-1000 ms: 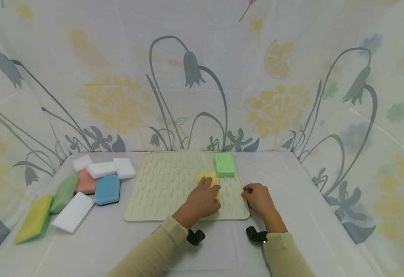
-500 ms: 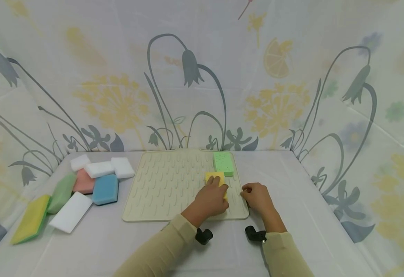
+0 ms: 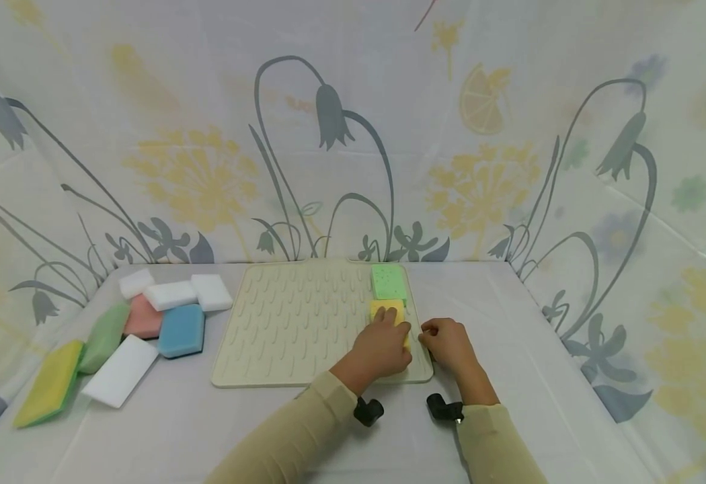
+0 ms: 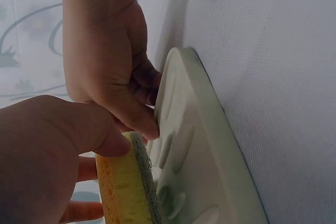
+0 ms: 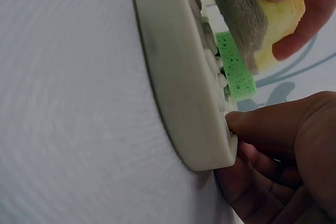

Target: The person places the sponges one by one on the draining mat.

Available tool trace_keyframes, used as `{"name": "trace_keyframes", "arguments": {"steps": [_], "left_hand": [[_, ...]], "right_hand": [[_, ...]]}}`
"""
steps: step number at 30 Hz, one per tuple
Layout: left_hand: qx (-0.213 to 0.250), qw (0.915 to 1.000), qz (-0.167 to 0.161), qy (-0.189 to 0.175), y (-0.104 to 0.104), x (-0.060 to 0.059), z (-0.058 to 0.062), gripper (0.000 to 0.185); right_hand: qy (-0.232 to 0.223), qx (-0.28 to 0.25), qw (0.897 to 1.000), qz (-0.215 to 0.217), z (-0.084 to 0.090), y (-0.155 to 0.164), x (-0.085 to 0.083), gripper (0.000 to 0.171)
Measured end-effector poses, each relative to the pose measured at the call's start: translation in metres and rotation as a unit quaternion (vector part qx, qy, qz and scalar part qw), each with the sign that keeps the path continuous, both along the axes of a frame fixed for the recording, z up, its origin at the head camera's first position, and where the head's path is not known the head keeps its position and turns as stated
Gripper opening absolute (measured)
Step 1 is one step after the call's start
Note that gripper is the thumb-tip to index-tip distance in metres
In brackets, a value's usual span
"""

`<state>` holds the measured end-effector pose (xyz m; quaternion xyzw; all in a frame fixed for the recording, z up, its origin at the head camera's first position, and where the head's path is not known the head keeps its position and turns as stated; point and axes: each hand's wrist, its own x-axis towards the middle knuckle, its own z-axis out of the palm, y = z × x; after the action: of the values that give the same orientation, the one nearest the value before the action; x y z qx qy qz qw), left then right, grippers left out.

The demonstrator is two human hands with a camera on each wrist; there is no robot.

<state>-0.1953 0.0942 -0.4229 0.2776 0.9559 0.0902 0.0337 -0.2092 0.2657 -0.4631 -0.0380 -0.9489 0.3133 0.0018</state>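
A yellow sponge (image 4: 122, 187) with a grey scouring layer underneath is gripped between the thumb and fingers of my left hand (image 3: 380, 349). It sits over the right part of the cream ridged mat (image 3: 292, 336), just in front of a light green sponge (image 3: 389, 282) at the mat's back right. My right hand (image 3: 450, 343) pinches the mat's right edge, its thumb on the top face in the right wrist view. Much of the yellow sponge is covered by my left hand in the head view.
Left of the mat lies a group of sponges: a blue one (image 3: 181, 331), a pink one (image 3: 143, 318), a green one (image 3: 105, 338), a yellow-green one (image 3: 50, 383) and several white blocks, among them a long one (image 3: 120, 371). A flower-printed curtain (image 3: 353, 168) hangs behind.
My left hand has moved to the right across the mat with the yellow sponge, bringing it in front of the light green sponge. My right hand stays at the mat's edge.
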Motion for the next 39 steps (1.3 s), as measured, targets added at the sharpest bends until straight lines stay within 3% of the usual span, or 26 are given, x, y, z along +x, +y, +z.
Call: {"name": "trace_keyframes", "arguments": {"steps": [20, 39], "left_hand": [[-0.038, 0.9989, 0.023, -0.015, 0.025, -0.004, -0.010, 0.041], [-0.067, 0.9975, 0.023, -0.003, 0.027, -0.003, -0.008, 0.043]], "right_hand": [[-0.003, -0.002, 1.000, 0.002, 0.000, 0.000, 0.000, 0.026], [0.004, 0.014, 1.000, 0.005, 0.000, 0.001, -0.001, 0.024]]}}
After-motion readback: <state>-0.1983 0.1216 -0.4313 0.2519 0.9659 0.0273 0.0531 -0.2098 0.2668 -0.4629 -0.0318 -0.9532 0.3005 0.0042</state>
